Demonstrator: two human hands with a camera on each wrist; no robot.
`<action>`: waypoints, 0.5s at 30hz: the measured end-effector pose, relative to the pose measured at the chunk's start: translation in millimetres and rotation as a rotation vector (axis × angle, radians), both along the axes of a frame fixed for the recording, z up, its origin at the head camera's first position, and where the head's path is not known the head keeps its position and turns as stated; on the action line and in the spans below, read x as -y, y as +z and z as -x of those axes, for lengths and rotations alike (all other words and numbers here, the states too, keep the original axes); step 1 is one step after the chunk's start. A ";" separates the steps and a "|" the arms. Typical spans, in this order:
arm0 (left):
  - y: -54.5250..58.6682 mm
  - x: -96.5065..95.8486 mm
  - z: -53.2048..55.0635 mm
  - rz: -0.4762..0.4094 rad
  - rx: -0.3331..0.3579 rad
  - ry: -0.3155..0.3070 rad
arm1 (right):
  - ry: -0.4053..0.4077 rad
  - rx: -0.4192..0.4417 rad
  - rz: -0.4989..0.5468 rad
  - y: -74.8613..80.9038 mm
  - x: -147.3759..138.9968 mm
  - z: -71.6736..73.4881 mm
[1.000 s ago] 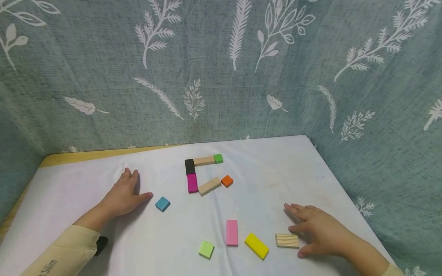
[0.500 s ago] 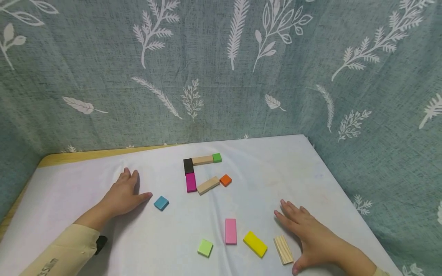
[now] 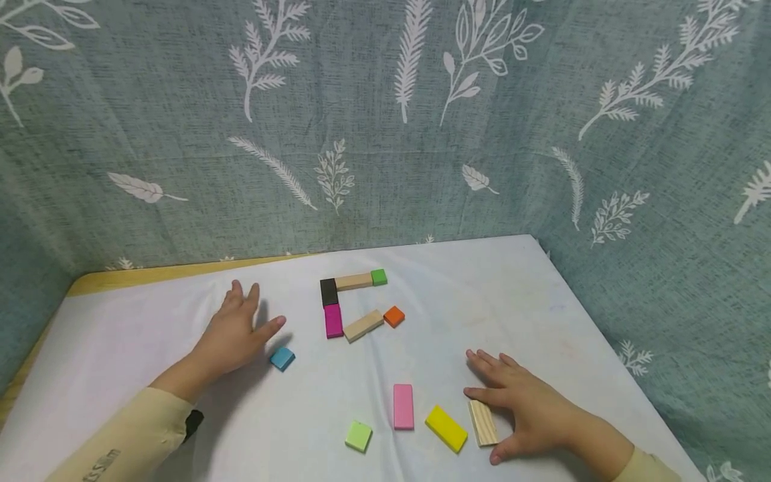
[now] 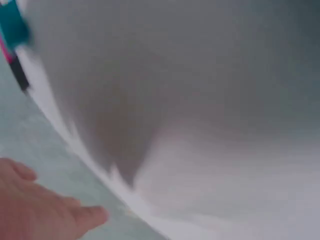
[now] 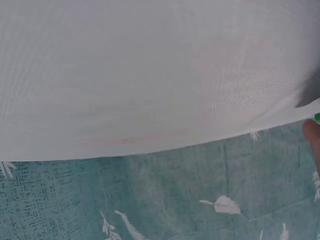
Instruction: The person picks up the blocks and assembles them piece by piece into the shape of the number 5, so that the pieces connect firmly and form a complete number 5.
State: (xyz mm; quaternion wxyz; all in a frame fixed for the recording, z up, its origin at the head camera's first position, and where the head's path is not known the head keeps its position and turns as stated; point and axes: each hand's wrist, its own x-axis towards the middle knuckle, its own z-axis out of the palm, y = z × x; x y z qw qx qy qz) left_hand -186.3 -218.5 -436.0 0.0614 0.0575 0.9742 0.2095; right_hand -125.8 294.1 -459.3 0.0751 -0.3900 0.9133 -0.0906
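My left hand (image 3: 231, 335) hovers with spread fingers left of a blue block (image 3: 282, 359), holding nothing; its shadow falls on the cloth. Blurred fingers (image 4: 50, 210) and the blue block (image 4: 14, 24) show in the left wrist view. At the right, my right hand (image 3: 530, 408) has its thumb and index finger at the two ends of a plain wooden block (image 3: 484, 425) lying on the cloth. Left of that lie a yellow block (image 3: 446, 428), a pink block (image 3: 403, 406) and a light green block (image 3: 359, 436). The right wrist view catches only a fingertip (image 5: 311, 131).
Toward the back, a black block (image 3: 328, 292), a magenta block (image 3: 333, 321), two plain blocks and a green block (image 3: 379, 277) form a bent row. An orange block (image 3: 394, 316) touches its lower end. A leaf-patterned curtain (image 3: 373, 134) stands behind the white cloth (image 3: 482, 288).
My right hand has moved left and closed in on the plain wooden block, which turned from crosswise to nearly lengthwise and shifted left. My left hand has risen and moved right, above the blue block.
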 end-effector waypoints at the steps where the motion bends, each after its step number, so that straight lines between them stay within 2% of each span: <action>1: 3.2 -11.0 3.0 0.014 -0.020 -0.021 | -0.012 0.006 -0.011 0.7 -0.5 0.7; 4: 11.3 -47.1 16.5 0.101 -0.046 -0.103 | -0.049 0.041 -0.037 1.6 -1.5 2.0; 8: 9.9 -79.0 38.2 0.184 0.005 -0.187 | -0.063 0.067 -0.040 -1.1 0.1 1.4; 11: 4.7 -85.3 48.0 0.237 0.054 -0.225 | -0.047 0.063 -0.019 -2.5 3.2 1.6; 15: 0.3 -85.1 50.7 0.283 0.125 -0.251 | -0.031 0.055 -0.013 0.0 5.9 6.4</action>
